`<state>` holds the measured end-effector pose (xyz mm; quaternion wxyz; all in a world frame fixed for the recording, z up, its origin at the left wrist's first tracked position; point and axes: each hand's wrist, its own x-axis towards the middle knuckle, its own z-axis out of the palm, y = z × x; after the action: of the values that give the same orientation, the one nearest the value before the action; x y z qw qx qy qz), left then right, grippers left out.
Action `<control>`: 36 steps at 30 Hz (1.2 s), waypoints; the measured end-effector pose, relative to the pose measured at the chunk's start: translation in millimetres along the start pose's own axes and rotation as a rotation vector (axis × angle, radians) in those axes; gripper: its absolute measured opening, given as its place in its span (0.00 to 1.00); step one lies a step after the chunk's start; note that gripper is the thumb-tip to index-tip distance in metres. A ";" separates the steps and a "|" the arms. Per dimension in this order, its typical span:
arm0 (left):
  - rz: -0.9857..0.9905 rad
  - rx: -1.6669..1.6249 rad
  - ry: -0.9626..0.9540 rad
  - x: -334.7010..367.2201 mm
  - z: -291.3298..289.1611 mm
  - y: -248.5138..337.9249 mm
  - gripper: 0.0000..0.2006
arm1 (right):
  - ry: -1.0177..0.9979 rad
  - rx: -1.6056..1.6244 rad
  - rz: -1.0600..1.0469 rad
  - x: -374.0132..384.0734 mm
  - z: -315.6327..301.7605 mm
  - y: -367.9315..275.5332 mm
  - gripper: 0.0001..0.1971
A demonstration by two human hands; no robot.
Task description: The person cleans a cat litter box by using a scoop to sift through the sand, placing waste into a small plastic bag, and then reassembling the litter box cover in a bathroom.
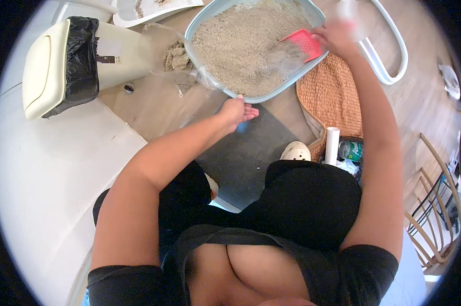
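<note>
A pale blue litter tray (257,98) filled with beige grains lies at the top centre. My right hand (337,38) is closed round the handle of a pink-red litter scoop (308,44), whose slotted blade reaches over the tray's right side. Grains by the blade are smeared by motion. At the near rim, my left hand (234,113) has its thumb over the edge and its fingers stretched along the outside. A clear plastic bag (206,76) with clumped litter (177,57) in it stands against the tray's left side, its edge reaching toward my left hand.
A cream bin (44,69) with a black liner (82,66) lies left. A white tray (154,13) is behind it. An orange mat (335,89), a white roll (332,145) and a white frame (401,56) are at right. A dark mat (245,153) lies between my feet.
</note>
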<state>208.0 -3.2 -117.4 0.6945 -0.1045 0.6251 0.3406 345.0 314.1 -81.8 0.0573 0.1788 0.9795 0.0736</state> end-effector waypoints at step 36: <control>0.563 1.569 0.285 -247.3 -57.1 153.3 0.15 | 0.185 0.776 0.224 5.3 12.7 -45.9 0.15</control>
<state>73.2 -6.1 146.7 0.3695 0.5256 0.7648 -0.0485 326.2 275.1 -102.3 -0.1109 0.2855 0.9100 -0.2794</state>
